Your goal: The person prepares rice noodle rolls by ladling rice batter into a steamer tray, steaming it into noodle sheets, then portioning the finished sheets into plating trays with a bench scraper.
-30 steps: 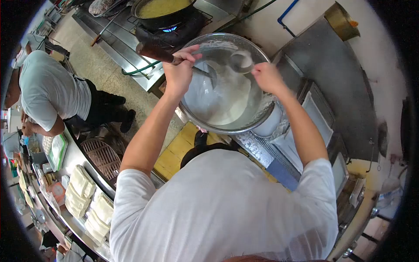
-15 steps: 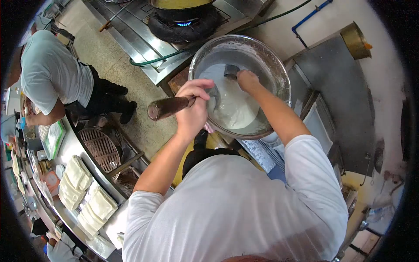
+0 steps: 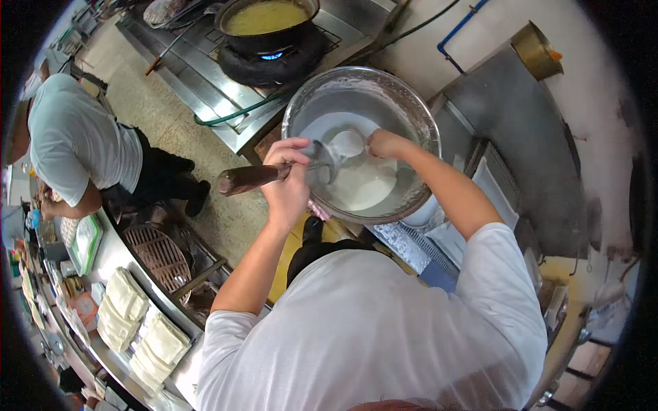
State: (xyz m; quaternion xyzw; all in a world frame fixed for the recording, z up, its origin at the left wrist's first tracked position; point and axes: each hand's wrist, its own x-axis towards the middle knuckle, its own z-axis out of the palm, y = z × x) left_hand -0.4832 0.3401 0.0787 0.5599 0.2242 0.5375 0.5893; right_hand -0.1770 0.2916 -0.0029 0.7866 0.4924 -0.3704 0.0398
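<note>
A large metal bowl (image 3: 430, 140) holds a milky white liquid (image 3: 367, 186). My left hand (image 3: 288, 185) is closed around the wooden handle of a ladle (image 3: 247, 179), whose rounded metal head lies inside the bowl near its left side; its exact shape is hard to make out. Over the liquid, my right hand (image 3: 389, 144) is closed on a small scoop (image 3: 348, 142), which now looks full of white liquid. The scoop's handle is mostly hidden by my fingers.
Behind the bowl, a wok (image 3: 269, 19) of yellowish contents sits over a lit burner (image 3: 273, 56). Folded white dough sheets (image 3: 159, 346) lie on the counter at left. A co-worker (image 3: 86, 137) stands there. A brass-coloured pot (image 3: 537, 51) is at upper right.
The scoop has turned from showing its dark side to showing white liquid in it. My right hand has shifted slightly within the bowl. The whole view has also moved a little.
</note>
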